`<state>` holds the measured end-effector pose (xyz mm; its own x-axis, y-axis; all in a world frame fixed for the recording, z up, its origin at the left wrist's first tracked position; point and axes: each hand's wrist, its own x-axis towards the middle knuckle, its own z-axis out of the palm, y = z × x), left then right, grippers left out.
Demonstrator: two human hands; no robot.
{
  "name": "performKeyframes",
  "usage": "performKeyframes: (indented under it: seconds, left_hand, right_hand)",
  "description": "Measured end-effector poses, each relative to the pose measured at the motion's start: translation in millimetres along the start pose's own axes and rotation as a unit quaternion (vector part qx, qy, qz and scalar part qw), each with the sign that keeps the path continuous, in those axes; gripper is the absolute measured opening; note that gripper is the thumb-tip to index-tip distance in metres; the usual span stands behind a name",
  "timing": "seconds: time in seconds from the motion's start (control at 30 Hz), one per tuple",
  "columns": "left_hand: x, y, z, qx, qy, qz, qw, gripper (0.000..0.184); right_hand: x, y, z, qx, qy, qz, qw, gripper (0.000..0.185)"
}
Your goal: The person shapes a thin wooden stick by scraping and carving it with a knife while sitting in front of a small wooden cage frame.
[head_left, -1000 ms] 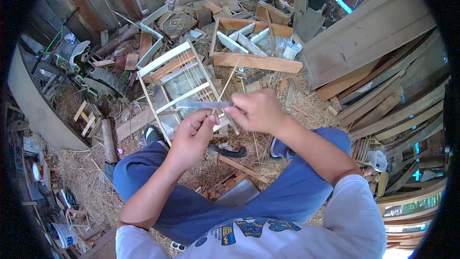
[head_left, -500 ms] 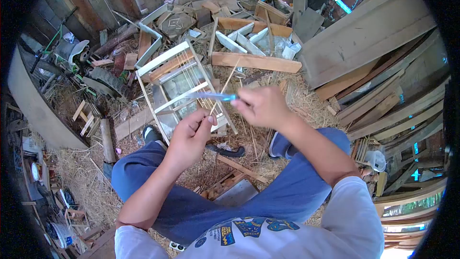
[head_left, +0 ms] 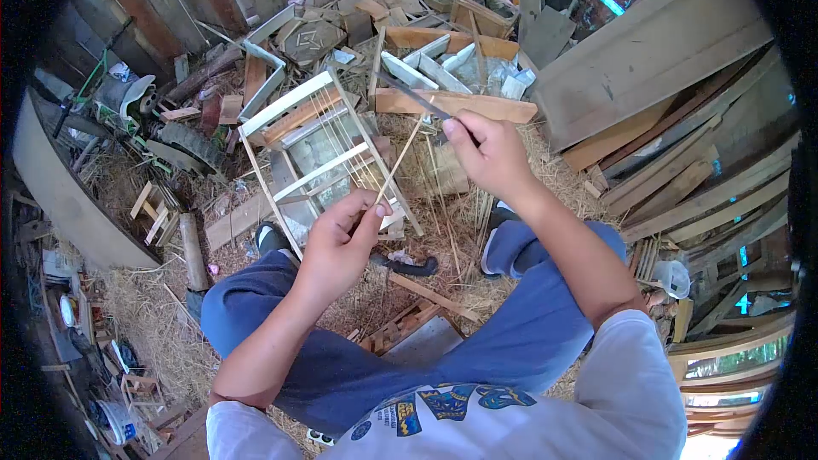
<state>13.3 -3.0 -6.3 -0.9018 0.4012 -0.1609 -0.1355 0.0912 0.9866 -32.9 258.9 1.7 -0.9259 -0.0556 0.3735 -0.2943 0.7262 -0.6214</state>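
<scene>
A thin wooden stick [head_left: 402, 158] is pinched at its lower end in my left hand [head_left: 345, 243], and it slants up and to the right. My right hand [head_left: 492, 153] is closed round the handle of a knife [head_left: 415, 99], whose blade points up and to the left, across the stick's upper end or just behind it. Beyond my left hand lies a pale wooden frame [head_left: 346, 156] with crossbars and several thin sticks running lengthwise over it.
An open wooden box [head_left: 456, 106] with white-painted pieces lies ahead. A wide board [head_left: 648, 68] leans at the right, a curved panel [head_left: 72, 196] at the left. Between my legs are a dark curved object [head_left: 409, 267] and a flat metal-like plate [head_left: 423, 344].
My right hand has moved up and to the right with the knife, whose blade has swung from nearly level to pointing up-left. My left hand has stayed almost in place with the stick.
</scene>
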Motion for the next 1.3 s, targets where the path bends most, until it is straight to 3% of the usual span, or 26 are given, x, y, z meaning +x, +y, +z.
performKeyframes:
  seconds: [0.23,0.3,0.4,0.43,0.63,0.67,0.7,0.8,0.83,0.93,0.97,1.0,1.07,1.17,1.2,1.27,1.3]
  left_hand:
    - [0,5,1,-0.025,-0.016,-0.022,0.999,0.013]
    - [-1,2,1,-0.032,-0.018,-0.021,0.999,0.013]
    - [-1,4,-2,-0.033,-0.016,-0.031,0.999,0.014]
    - [-2,5,-2,-0.032,-0.011,-0.041,0.999,0.014]
    - [-2,-1,0,0.014,0.001,0.012,1.000,0.016]
    - [-3,-2,-2,0.017,-0.002,0.008,1.000,0.016]
    - [-1,-4,-5,0.000,-0.006,-0.009,1.000,0.016]
    - [0,-3,-6,-0.008,-0.008,-0.011,1.000,0.018]
    - [-3,-2,-3,-0.004,-0.005,0.004,1.000,0.019]
    - [-3,-3,-5,-0.005,-0.005,-0.006,1.000,0.020]
    - [-4,-4,-6,-0.014,-0.009,-0.029,0.999,0.021]
    - [-5,-3,-4,-0.014,-0.009,-0.028,0.999,0.021]
    - [-6,2,-1,-0.003,-0.014,0.000,1.000,0.023]
    - [-7,6,-2,-0.018,-0.022,-0.005,1.000,0.024]
    - [-7,5,-1,-0.028,-0.026,-0.010,0.999,0.025]
    - [-3,-2,-1,-0.032,-0.029,-0.008,0.999,0.024]
    - [-1,-5,0,-0.034,-0.034,-0.006,0.999,0.023]
  right_hand:
    - [-11,-4,9,-0.034,-0.010,-0.041,0.999,0.030]
    - [-21,-13,13,-0.071,-0.057,-0.133,0.987,0.033]
    - [-15,-14,14,-0.063,-0.037,-0.126,0.989,0.034]
    - [-8,-8,13,-0.054,-0.045,-0.042,0.997,0.034]
    - [-7,-5,13,-0.099,-0.048,-0.113,0.987,0.034]
    - [-11,-5,17,-0.105,-0.059,-0.115,0.986,0.033]
    - [-1,3,20,-0.077,-0.035,-0.046,0.995,0.033]
    - [4,8,12,-0.057,-0.021,-0.052,0.997,0.033]
    - [-6,0,13,-0.088,-0.039,-0.105,0.990,0.035]
    - [-15,-3,19,-0.114,-0.064,-0.089,0.987,0.043]
    - [-5,10,24,-0.096,-0.048,0.010,0.994,0.043]
    - [6,22,19,-0.097,-0.048,0.010,0.994,0.043]
    - [21,39,5,-0.078,0.046,0.075,0.993,0.039]
    - [6,22,7,0.021,0.118,0.022,0.993,0.035]
    - [1,13,7,0.021,0.115,0.020,0.993,0.035]
    - [-9,-5,9,-0.033,0.006,0.029,0.999,0.036]
    - [-11,-5,17,-0.030,0.018,0.001,0.999,0.036]
